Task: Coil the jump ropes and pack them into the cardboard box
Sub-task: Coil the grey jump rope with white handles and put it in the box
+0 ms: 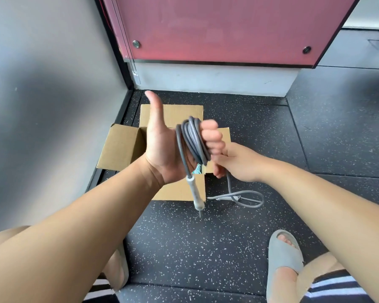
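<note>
A dark speckled floor [206,248] ran up to a red panel [217,29] at twelve o'clock, an open cardboard box [123,147] sitting at centre. Above the box, the left hand [162,149] – thumb up, fingers curled – held the coiled grey jump rope [193,141], one handle [194,191] dangling toward six o'clock. The right hand [239,162] pinched the loose strand at four o'clock.

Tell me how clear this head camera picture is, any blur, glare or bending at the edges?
Head view: the left wall is a soft, smeared grey patch; the left hand and the coiled grey rope are fairly sharp, the fingertips slightly blurred. Wide-angle bending tilts the red panel and stretches the forearms. Light is even, with a mild sheen on the panel and no hard shadows on the speckled floor.
</note>
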